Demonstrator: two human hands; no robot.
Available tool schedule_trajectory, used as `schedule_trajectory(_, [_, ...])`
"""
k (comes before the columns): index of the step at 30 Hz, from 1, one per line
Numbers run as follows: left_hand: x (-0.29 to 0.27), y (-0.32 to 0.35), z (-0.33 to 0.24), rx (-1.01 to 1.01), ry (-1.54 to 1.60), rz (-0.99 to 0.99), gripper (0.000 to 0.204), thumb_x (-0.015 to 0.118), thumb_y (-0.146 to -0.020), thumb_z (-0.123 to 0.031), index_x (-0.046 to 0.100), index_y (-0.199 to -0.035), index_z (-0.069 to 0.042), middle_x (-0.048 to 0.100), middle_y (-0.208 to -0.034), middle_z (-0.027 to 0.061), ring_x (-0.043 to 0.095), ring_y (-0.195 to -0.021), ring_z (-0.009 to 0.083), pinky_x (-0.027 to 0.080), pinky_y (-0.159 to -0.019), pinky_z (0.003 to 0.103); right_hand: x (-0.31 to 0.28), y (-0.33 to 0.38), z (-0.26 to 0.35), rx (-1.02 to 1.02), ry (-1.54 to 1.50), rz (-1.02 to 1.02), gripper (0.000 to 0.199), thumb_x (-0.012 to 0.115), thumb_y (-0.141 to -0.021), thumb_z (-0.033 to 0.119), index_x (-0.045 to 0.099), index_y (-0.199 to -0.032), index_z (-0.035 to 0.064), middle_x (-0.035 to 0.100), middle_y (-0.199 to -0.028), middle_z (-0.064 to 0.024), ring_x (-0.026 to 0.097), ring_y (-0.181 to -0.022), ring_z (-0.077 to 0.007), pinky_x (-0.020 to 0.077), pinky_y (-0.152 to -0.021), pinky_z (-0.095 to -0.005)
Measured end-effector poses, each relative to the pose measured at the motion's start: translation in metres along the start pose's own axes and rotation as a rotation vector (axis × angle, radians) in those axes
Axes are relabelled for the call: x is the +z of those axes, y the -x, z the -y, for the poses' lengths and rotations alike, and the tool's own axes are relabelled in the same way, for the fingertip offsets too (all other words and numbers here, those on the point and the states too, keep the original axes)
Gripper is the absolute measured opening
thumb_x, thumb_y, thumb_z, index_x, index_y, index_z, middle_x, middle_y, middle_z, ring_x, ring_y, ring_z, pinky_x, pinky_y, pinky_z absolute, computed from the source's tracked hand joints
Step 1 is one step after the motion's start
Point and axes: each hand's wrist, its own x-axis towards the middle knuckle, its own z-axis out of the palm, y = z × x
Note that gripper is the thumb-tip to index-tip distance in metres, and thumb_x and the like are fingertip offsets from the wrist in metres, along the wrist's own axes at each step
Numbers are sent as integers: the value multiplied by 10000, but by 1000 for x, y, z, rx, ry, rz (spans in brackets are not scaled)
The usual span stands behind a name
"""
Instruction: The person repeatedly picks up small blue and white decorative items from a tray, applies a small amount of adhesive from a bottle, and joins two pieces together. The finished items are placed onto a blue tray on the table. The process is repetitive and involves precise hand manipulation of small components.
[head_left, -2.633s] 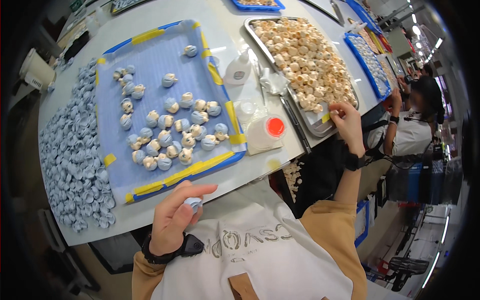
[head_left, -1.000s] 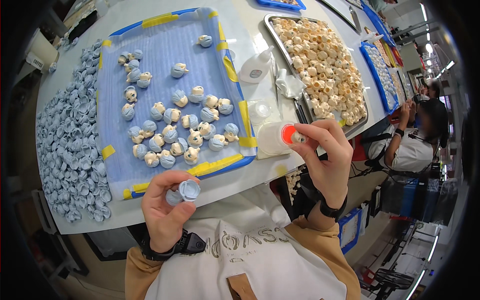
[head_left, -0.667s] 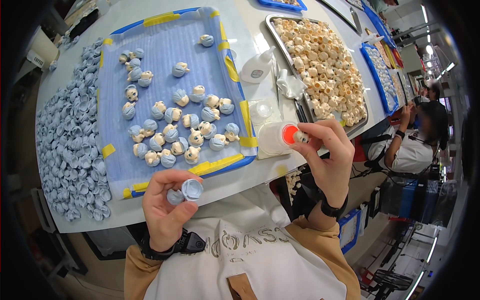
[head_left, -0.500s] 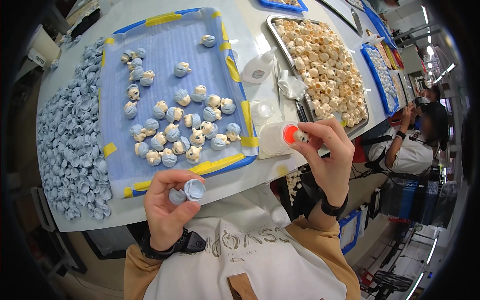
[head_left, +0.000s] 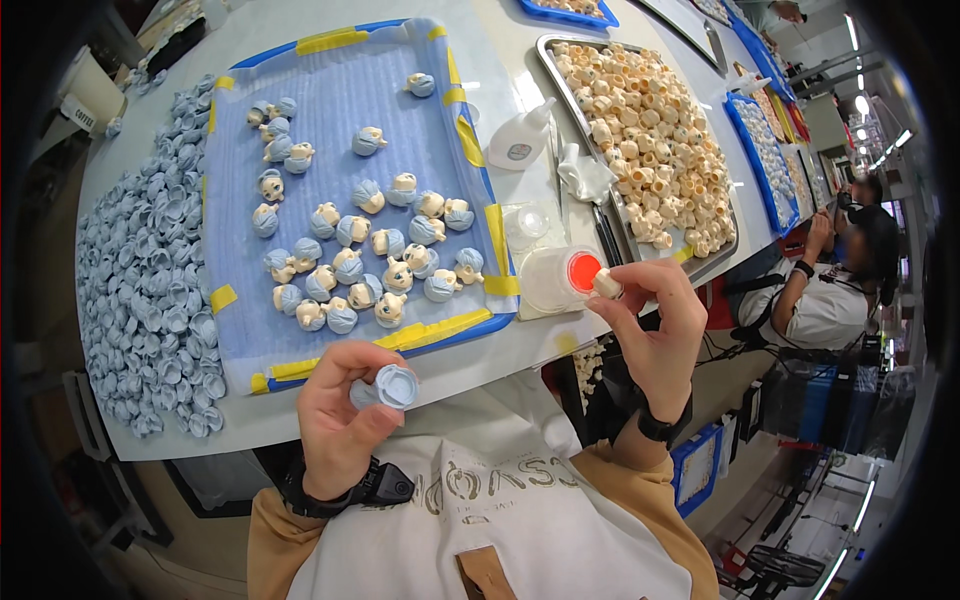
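Left hand [head_left: 340, 425] had its grip curled round hollow blue cups [head_left: 397, 387] by the bench [head_left: 455, 385] edge; right hand [head_left: 655, 325] pinched a rounded cream head [head_left: 606, 284] beside the translucent tub [head_left: 547, 281]. Paper-lined tray [head_left: 325, 90] had bare room toward far end.

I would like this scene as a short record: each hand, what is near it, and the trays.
Left hand: holds light-blue pieces, one showing its hollow
Right hand: pinches a small cream piece
Near right hand: translucent jar with red-orange top
Lined tray: blue-and-cream heads, spread loosely
Metal tray: heaped cream pieces
Far left: pile of light-blue pieces
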Motion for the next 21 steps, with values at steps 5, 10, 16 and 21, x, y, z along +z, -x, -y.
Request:
schedule_trajectory(5, [8, -3, -4, -52, -5, 136, 391, 708, -756, -98, 513, -1073, 18, 580, -953, 51, 512, -819, 78, 410, -741, 219, 9, 12, 24, -165, -246, -102, 353, 818, -565, 50, 617, -856, 39, 593, -757, -73, 563, -611, -159, 453, -518, -246])
schedule_trajectory(10, [12, -6, -2, 3, 19, 203, 359, 701, -745, -36, 533, -1059, 11, 582, -957, 49, 502, -774, 66, 407, -694, 211, 29, 13, 52, -262, -598, 203, 358, 795, -611, 93, 619, -913, 19, 597, -769, -92, 583, -637, -206, 461, -528, -274])
schedule_trajectory(16, [7, -3, -6, -15, -91, 201, 321, 713, -742, -57, 573, -1023, 8, 587, -947, 44, 498, -752, 64, 398, -676, 204, 38, 9, 55, -265, -560, 401, 317, 756, -662, 108, 607, -926, 13, 575, -776, -93, 562, -633, -218, 448, -532, -306])
schedule_trajectory(21, [6, -5, -9, -2, -191, 228, 351, 705, -776, -120, 534, -1056, 5, 602, -901, 41, 510, -733, 60, 397, -663, 187, 40, 11, 56, -316, -459, 395, 346, 751, -670, 180, 616, -942, 16, 562, -755, -70, 545, -608, -197, 432, -517, -303])
